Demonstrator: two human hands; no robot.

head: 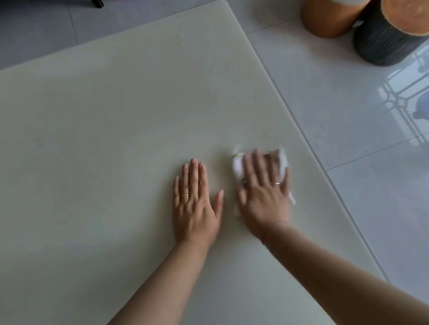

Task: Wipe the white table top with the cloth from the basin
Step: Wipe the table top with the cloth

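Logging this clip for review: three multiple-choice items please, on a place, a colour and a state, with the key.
1. Where is the cloth? A in a basin; B under the right hand; C on the floor.
2. What colour is the top of the black log stool? A orange; B green; C blue.
3. How does the left hand lie? A clenched; B gripping the cloth; C flat on the table top.
Key: 1 B, cloth shows round its fingers; 2 A, ringed orange top; 3 C, fingers straight, palm down.
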